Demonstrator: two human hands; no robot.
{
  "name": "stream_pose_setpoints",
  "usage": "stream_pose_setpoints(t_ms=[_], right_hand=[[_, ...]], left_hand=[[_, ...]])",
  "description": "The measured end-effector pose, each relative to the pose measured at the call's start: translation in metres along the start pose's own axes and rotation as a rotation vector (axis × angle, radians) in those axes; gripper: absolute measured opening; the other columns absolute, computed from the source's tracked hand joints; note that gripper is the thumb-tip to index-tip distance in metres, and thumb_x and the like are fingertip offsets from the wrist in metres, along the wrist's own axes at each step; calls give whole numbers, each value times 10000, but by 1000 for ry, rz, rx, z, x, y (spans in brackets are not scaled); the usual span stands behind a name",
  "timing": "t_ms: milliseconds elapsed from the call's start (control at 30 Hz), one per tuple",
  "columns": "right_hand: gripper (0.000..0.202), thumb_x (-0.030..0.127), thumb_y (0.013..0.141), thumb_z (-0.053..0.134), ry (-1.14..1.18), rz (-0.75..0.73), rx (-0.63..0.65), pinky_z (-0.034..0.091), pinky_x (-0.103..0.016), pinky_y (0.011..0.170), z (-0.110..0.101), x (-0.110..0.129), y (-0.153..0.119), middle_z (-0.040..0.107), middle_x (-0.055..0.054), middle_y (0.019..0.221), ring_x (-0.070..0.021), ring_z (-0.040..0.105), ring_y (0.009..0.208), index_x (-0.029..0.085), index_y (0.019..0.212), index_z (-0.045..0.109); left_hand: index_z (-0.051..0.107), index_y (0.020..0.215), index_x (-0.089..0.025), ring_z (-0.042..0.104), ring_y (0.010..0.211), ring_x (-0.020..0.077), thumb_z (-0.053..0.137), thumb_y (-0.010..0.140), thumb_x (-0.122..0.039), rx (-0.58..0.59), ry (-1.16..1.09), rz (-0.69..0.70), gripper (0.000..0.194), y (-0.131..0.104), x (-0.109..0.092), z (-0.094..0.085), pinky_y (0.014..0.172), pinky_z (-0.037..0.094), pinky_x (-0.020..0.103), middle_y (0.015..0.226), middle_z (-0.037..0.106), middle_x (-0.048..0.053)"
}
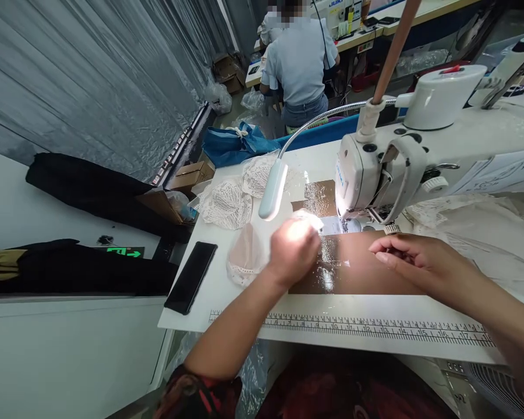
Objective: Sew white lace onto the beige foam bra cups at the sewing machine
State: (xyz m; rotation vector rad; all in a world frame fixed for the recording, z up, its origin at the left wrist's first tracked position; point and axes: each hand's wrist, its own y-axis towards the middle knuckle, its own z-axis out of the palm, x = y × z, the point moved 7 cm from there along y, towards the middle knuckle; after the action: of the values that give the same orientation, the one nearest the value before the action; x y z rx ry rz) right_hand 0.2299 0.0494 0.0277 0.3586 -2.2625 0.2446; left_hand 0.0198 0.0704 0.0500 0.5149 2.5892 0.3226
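My left hand (294, 247) is closed on a small white fabric piece (308, 219), brightly lit, left of the needle of the white sewing machine (367, 169). My right hand (413, 259) hovers over or rests on the brown glossy sheet (358, 279), its fingers curled together; whatever they hold, if anything, is hidden. Beside my left hand lies a sheer pale fabric cup (245, 256). White lace pieces (227, 202) are spread behind it. The grey-white lamp head (273, 191) hangs from a bent metal neck above the table.
A black phone (191, 277) lies at the table's left edge. A printed ruler (332, 327) runs along the front edge. Pale fabric (489, 238) is heaped at right. Behind are a blue cloth (238, 144), cardboard boxes (192, 176) and a seated person (297, 64).
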Motion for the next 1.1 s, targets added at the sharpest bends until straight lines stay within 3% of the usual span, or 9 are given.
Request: stream_pose_setpoints(t_ms=[67, 167, 233, 300, 400, 467, 567, 700, 1100], right_hand=[[233, 360, 872, 506, -89, -50, 23, 425, -305, 545, 4, 4, 12, 723, -17, 770, -192, 610, 606, 269, 907, 718], [293, 278, 880, 450, -216, -110, 9, 463, -324, 639, 15, 7, 25, 747, -38, 880, -221, 661, 738, 255, 976, 726], [339, 209, 892, 407, -295, -160, 3, 467, -316, 696, 27, 9, 27, 735, -59, 988, -218, 659, 848, 234, 1028, 717], [347, 135, 875, 397, -393, -220, -4, 444, -288, 667, 37, 10, 25, 714, -68, 966, -191, 638, 817, 212, 994, 713], [272, 84, 833, 445, -587, -320, -40, 379, -281, 592, 48, 11, 17, 656, -61, 814, -170, 576, 693, 186, 842, 697], [278, 45, 806, 452, -690, -372, -61, 358, -290, 589, 52, 11, 14, 645, -66, 816, -173, 556, 685, 175, 850, 693], [359, 2, 797, 421, -783, -371, -88, 348, -297, 581, 53, 11, 16, 668, -87, 904, -168, 545, 676, 162, 967, 695], [380, 26, 815, 427, -813, -303, -109, 293, -300, 499, 51, 11, 24, 674, -75, 878, -139, 475, 553, 172, 1043, 694], [484, 4, 774, 429, -763, -312, -229, 341, -305, 486, 49, 12, 27, 676, -82, 907, -173, 568, 653, 188, 1130, 700]], left_hand=[[578, 670, -164, 537, 714, 230, 464, 839, -124, 176, 143, 85, 208, 6, -20, 46, 699, 441, 369, 669, 579, 91], [626, 728, -124, 548, 713, 275, 447, 854, -139, 274, 171, 147, 219, 1, -49, 81, 637, 432, 392, 685, 597, 140], [651, 791, -89, 558, 732, 291, 433, 892, -197, 323, 183, 182, 263, -6, -61, 81, 644, 441, 414, 742, 619, 174], [658, 806, -85, 570, 738, 278, 415, 929, -238, 369, 133, 194, 313, -11, -61, 69, 683, 461, 421, 752, 625, 165], [673, 825, -120, 609, 793, 222, 397, 965, -242, 400, -101, 188, 332, -10, -49, 52, 761, 502, 372, 828, 661, 123], [692, 952, -134, 631, 900, 212, 403, 971, -235, 365, -203, 199, 307, -7, -38, 49, 832, 516, 366, 1024, 693, 121], [677, 1119, -134, 631, 981, 259, 437, 963, -257, 293, -194, 224, 312, -3, -27, 57, 885, 513, 454, 1232, 657, 142], [688, 1136, -132, 637, 992, 310, 436, 965, -275, 270, -233, 212, 337, 4, -18, 72, 876, 507, 523, 1256, 643, 183], [672, 1151, -115, 617, 1105, 297, 434, 966, -256, 275, -293, 294, 333, 18, -1, 77, 934, 497, 507, 1219, 663, 180]])
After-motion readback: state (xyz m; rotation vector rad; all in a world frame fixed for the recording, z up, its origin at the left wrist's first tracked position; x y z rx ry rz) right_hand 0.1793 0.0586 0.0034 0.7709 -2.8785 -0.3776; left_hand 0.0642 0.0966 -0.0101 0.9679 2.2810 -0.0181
